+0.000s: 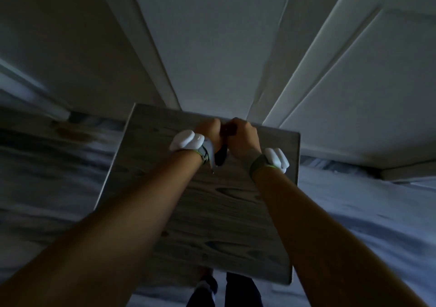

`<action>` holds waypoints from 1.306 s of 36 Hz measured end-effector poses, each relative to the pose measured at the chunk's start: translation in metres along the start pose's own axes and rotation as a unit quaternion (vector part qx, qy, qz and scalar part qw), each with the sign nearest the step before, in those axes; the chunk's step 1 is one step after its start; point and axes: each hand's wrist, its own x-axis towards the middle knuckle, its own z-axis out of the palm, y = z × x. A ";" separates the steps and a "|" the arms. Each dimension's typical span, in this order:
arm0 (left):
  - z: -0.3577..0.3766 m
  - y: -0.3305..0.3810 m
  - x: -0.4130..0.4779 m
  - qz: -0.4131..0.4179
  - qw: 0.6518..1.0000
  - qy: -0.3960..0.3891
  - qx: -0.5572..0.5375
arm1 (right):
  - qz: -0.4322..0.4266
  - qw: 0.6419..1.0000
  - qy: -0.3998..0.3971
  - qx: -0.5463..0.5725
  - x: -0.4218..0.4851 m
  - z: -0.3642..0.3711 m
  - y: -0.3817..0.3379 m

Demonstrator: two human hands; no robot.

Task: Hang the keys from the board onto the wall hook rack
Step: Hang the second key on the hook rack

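Observation:
A grey wood-grain board (203,212) lies below me, its far edge near the wall. Both my hands meet over that far edge. My left hand (208,130) and my right hand (243,137) are closed together around a dark bunch of keys (227,130), with a dark fob and a pale strap hanging down between the wrists at the fob (221,157). The picture is dim and blurred, so the keys' details are unclear. Each wrist carries a white device on a band. No hook rack is in view.
A white wall strip (212,47) rises ahead, with a white panelled door (354,82) to the right and a darker wall (59,35) to the left. Grey wood-look floor (47,165) surrounds the board. My legs and feet (224,290) show at the bottom.

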 end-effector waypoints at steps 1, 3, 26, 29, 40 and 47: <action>-0.009 0.006 -0.001 0.015 1.000 0.008 0.004 | -0.003 1.000 0.014 -0.003 0.002 -0.006 -0.006; -0.055 0.026 -0.018 0.051 0.997 0.062 0.006 | -0.038 0.997 0.065 0.009 -0.004 -0.038 -0.044; -0.437 0.212 -0.259 0.355 0.767 0.527 -0.088 | -0.423 0.800 0.418 0.084 -0.197 -0.343 -0.399; -0.470 0.231 -0.286 0.371 0.740 0.553 -0.095 | -0.441 0.779 0.438 0.076 -0.219 -0.372 -0.429; -0.600 0.305 -0.343 0.392 0.661 0.610 -0.194 | -0.518 0.696 0.482 0.121 -0.255 -0.485 -0.548; -0.638 0.329 -0.338 0.385 0.667 0.603 -0.210 | -0.510 0.707 0.467 0.149 -0.244 -0.514 -0.578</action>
